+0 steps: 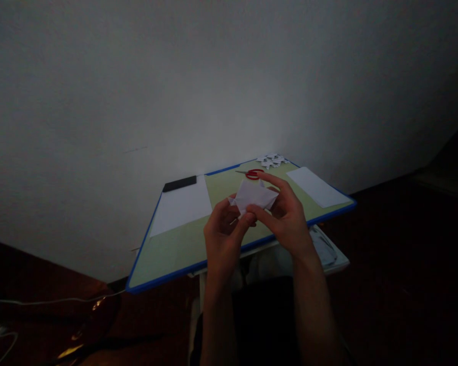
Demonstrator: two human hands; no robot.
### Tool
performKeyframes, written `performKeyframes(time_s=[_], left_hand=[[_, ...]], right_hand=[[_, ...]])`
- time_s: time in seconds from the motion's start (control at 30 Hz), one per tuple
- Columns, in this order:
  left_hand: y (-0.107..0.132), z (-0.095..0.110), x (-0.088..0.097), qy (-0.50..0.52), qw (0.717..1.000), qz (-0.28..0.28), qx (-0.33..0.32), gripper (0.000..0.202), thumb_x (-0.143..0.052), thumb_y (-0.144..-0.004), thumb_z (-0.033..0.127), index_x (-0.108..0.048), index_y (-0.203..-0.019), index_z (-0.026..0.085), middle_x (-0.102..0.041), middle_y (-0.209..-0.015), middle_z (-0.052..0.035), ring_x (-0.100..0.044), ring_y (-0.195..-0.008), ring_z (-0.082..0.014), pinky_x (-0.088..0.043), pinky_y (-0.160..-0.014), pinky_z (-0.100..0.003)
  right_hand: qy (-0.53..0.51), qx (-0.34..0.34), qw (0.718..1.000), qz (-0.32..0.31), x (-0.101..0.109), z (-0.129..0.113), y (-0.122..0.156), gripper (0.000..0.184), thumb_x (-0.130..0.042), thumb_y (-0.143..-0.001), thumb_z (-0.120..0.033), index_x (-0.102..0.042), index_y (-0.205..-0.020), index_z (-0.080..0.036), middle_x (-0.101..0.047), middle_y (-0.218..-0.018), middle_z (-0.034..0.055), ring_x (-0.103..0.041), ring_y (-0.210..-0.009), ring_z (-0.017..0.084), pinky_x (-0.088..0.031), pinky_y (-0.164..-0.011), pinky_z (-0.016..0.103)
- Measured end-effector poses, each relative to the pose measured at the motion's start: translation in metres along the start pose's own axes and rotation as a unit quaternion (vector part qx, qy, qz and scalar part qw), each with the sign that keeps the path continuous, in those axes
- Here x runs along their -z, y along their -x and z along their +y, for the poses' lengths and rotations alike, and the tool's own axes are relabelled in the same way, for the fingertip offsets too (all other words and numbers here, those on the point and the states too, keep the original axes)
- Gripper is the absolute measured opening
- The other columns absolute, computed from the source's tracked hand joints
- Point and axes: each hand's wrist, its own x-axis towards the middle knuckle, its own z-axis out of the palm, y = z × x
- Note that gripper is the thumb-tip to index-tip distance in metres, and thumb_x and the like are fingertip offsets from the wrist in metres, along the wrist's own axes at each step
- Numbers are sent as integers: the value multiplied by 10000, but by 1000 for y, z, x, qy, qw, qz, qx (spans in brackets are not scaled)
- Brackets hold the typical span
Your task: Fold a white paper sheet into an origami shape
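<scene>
Both of my hands hold one folded white paper piece (254, 195) above the near edge of a small green table with a blue rim (168, 277). My left hand (223, 234) pinches its lower left corner with thumb and fingers. From the right, my right hand (286, 213) grips the paper, thumb under it and index finger curled over its top. Just beyond the paper, red-handled scissors (253, 174) lie on the table.
A white sheet (183, 206) lies on the table's left half with a black flat object (179, 183) behind it. Another white sheet (316, 186) lies at the right. A heap of small folded paper pieces (272, 160) sits at the far edge by the wall. Cables (41, 300) run over the dark floor at left.
</scene>
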Motion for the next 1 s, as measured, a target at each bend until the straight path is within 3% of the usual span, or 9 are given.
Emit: performKeyframes(time_s=[0.1,0.23,0.4,0.53,0.63,0.83,1.0], left_hand=[[0,2,2,-39,999,4,14,153,-898,-840,243,-794,-939,190,-764,-789,-5,-715,-692,-135,-602,-670,-240],[1,8,7,-99,995,-21,19,175,-858,-879,292,-780,-781,169,-680,-712,-5,-643,-666,-131,-534,-625,-235],[0,13,8,-145,988,-48,-19,158,-826,-898,284,-787,-781,185,-674,-735,-9,-600,-680,-135,-490,-629,-249],[1,11,3,-175,983,-36,-46,137,-800,-922,281,-786,-816,195,-701,-752,-8,-605,-690,-135,-485,-646,-254],[3,9,-1,-174,983,-15,-52,131,-799,-924,292,-782,-837,197,-724,-761,-12,-634,-694,-143,-519,-663,-261],[4,12,-6,-166,984,44,-40,138,-815,-894,309,-771,-842,189,-705,-694,6,-618,-603,-131,-523,-573,-239],[4,13,-3,-172,983,45,-49,95,-791,-897,267,-772,-843,191,-719,-702,4,-620,-601,-126,-520,-576,-231]], right_hand=[[60,23,998,12,5,-3,0,635,-847,-885,-270,-603,-1460,-387,-674,-1293,65,-711,-1072,266,-628,-896,457],[116,75,990,21,13,-4,-1,292,-829,-911,-289,-765,-1190,-351,-627,-1325,61,-609,-1302,282,-558,-991,450],[97,85,992,14,13,-4,-3,195,-857,-877,-237,-754,-1034,-291,-682,-1136,30,-661,-1126,243,-522,-985,433],[81,66,993,49,3,-11,-1,132,-831,-887,-199,-732,-949,-260,-698,-959,3,-669,-945,213,-525,-864,388],[101,73,990,61,-3,-18,1,108,-805,-914,-180,-745,-951,-263,-736,-948,5,-688,-922,210,-538,-853,389],[197,165,966,26,-2,-19,0,204,-747,-973,-194,-826,-1082,-348,-770,-1001,33,-702,-984,250,-579,-871,459],[215,209,954,-19,4,-17,-1,275,-757,-964,-202,-817,-1177,-366,-791,-1095,37,-699,-1093,278,-560,-976,524]])
